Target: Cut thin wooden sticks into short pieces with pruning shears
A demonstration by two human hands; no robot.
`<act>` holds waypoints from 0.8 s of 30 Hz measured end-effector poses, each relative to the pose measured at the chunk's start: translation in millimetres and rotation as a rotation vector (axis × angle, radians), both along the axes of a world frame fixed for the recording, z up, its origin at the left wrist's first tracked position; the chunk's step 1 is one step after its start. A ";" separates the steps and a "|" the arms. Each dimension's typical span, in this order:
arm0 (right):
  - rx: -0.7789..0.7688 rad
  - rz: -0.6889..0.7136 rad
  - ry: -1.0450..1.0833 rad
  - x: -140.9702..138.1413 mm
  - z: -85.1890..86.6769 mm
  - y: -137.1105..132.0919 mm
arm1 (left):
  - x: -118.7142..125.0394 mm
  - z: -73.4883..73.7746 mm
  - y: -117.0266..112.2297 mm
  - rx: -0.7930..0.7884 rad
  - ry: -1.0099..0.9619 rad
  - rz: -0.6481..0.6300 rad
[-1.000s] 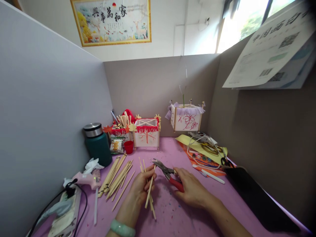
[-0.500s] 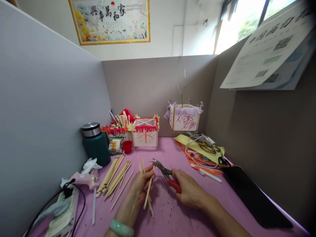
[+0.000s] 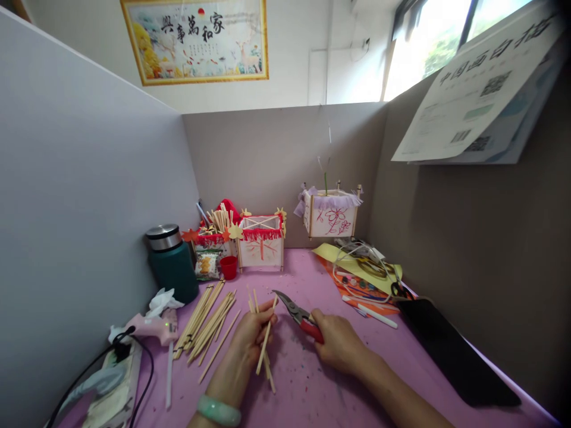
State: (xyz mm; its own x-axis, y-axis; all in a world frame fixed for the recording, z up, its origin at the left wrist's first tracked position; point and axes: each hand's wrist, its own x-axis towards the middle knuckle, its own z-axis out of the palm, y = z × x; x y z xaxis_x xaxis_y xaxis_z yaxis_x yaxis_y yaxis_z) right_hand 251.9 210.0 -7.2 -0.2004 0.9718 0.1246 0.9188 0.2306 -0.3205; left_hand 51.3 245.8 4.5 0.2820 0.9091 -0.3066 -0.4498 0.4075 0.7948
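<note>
Right, biggest first. The purple tabletop (image 3: pixel 312 380) sits inside a three-walled booth, with clutter pushed to the back and sides and a bare patch in the middle where both hands are. A flat black pad (image 3: pixel 450 351) lies along the right wall. The green flask (image 3: pixel 172 261) stands upright at back left, well apart from the hands.

Two paper lanterns stand against the back wall, the red-fringed lantern (image 3: pixel 261 241) and the purple-fringed lantern (image 3: pixel 330 214). Probably parked there to keep them off the centre patch.

The loose stick pile (image 3: pixel 207 321) is fanned out just left of the left hand, likely as stock within reach. The pink glue gun (image 3: pixel 151 324) lies further left beside the power strip (image 3: pixel 111 386).

The left hand (image 3: pixel 250 336) is curled closed around a few held sticks (image 3: pixel 264 351). One is pinched between thumb and fingers, tilted, with its upper tip raised toward the blades. My read is that this angle presents the end to the tool.

The right hand (image 3: pixel 336 342) is wrapped closed on the red handles of the cutters (image 3: pixel 292 309), nose pointing left at that stick tip. The blades look nearly together. I can't tell whether they touch the stick.
</note>
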 end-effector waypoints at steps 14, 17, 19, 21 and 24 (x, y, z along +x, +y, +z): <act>0.049 0.114 0.181 3.1 -0.4 -2.8 | -1.8 4.4 -1.1 0.034 -0.035 0.004; 0.045 0.108 0.168 3.3 -0.6 -2.7 | -2.6 3.3 -2.0 0.060 -0.043 -0.017; 0.020 0.083 0.145 2.3 -1.3 -2.6 | -3.2 2.2 -2.0 0.077 -0.045 -0.018; 0.000 0.048 0.122 1.0 -2.3 -2.2 | -3.6 1.9 -1.7 0.085 -0.048 -0.004; -0.001 0.027 0.126 -0.7 -3.7 -1.8 | -3.1 3.4 -1.9 0.080 -0.042 0.004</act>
